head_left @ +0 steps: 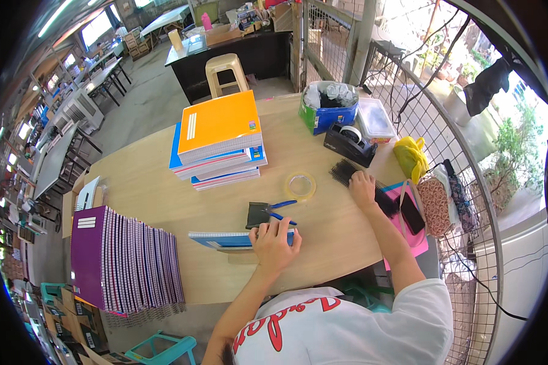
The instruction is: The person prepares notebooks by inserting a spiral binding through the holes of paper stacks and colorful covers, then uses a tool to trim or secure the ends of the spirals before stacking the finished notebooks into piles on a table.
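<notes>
My left hand (274, 246) is closed over a blue notebook (216, 240), which stands on edge near the table's front, its hole-punched edge up. Beyond that hand lie blue-handled pliers (277, 210), next to a small dark block-like piece (257, 215). My right hand (363, 187) reaches into a pile of black binding coils (344, 171), its fingers pinched together at the coils. How many coils it has hold of is hidden. A roll of clear tape (300, 186) lies between the hands, farther back.
Stacked orange and blue notebooks (219, 125) stand at the back, and a row of coil-bound purple notebooks (90, 255) at the left. A tape dispenser (350, 145), a blue-green box (329, 109), a plastic container (376, 118), a yellow bag (411, 157) and a phone (413, 214) line the right side.
</notes>
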Tool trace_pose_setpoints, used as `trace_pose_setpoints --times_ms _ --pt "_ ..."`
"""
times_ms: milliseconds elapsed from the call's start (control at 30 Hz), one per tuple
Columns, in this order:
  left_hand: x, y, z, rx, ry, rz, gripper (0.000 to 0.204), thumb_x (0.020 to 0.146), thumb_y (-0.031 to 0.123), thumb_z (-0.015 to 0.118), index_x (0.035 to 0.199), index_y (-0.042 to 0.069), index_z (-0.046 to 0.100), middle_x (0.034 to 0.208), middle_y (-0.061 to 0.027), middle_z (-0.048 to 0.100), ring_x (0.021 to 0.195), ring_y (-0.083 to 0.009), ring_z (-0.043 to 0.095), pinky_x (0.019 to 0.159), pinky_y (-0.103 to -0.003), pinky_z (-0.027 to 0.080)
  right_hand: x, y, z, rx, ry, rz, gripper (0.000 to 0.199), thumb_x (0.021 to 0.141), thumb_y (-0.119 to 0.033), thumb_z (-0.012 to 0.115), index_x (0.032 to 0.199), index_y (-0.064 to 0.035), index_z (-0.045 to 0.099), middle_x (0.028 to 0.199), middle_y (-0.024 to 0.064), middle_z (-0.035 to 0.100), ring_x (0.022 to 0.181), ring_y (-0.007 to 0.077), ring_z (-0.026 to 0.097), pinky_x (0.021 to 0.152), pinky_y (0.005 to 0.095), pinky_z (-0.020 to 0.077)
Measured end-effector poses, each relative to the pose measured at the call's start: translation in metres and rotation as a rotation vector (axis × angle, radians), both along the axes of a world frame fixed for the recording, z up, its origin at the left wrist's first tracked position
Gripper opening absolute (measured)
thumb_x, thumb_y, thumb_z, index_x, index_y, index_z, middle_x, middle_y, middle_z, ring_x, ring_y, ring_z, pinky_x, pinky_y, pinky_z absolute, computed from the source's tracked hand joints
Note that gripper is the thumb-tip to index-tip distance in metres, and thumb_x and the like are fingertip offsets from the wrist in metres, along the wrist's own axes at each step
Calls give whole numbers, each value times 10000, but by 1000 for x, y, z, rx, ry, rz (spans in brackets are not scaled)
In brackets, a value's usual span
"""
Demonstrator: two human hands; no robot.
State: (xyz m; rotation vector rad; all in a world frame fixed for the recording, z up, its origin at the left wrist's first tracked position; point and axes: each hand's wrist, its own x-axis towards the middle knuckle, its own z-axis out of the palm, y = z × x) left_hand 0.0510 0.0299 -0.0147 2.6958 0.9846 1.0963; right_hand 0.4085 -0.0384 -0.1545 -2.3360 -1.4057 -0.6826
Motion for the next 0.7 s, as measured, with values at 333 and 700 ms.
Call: trace_pose_setpoints --times_ms 333,700 --pt "-13 -2 21 -253 -116 -134 310 806 248 737 1071 124 635 938 -52 631 900 -259 558 894 -438 334 -53 -14 142 -47 464 625 400 878 14 633 1252 -124 670 891 157 611 771 316 638 691 420 524" --pt "-56 -20 -13 -94 -81 -250 267 738 43 719 972 172 707 943 15 601 916 -204 582 871 -399 354 -182 -38 165 -47 913 879 305 808 -15 731 1082 -143 769 809 70 659 726 244 636 640 359 509"
